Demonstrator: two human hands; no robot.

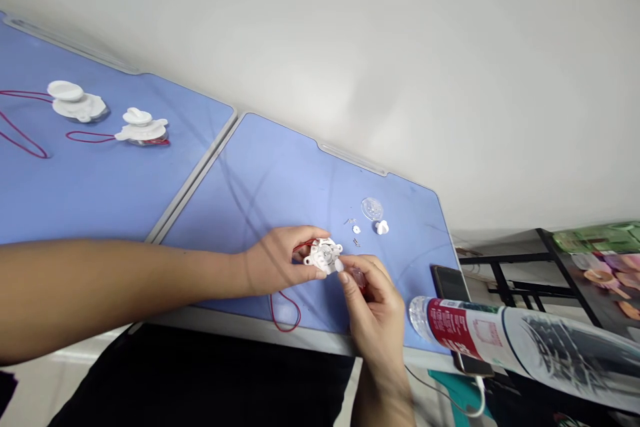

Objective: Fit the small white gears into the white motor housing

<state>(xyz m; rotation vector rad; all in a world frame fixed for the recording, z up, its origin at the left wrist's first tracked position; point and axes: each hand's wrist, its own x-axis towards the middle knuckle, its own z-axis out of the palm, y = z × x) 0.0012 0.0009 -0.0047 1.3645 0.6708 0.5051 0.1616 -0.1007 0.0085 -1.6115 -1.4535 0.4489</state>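
On a blue worktop at far left, a white plastic unit with an oval disc on top lies lengthwise left to right, its red cord trailing left. Just beside it, a smaller white plastic unit with a finned knob has its red cord loop pointing left.

Over the adjoining blue worktop, a person's bare left hand reaches in from the left, fingers grasping a white round plastic housing by its left side, thumb below. The housing is held above the worktop's near part, its open face turned up toward the camera; its long axis, lug to lug, runs left to right and rises slightly at the right. A red cord loop hangs below the left hand.

The right hand meets the housing from the right, thumb and forefinger pinching a rounded white piece at its lower right edge; whether it is separate cannot be told. Beyond lie small metal pins, a small white ring, a clear plastic disc and a white finned plastic knob. At right are a dark flat phone and a clear, red-labelled plastic bottle.
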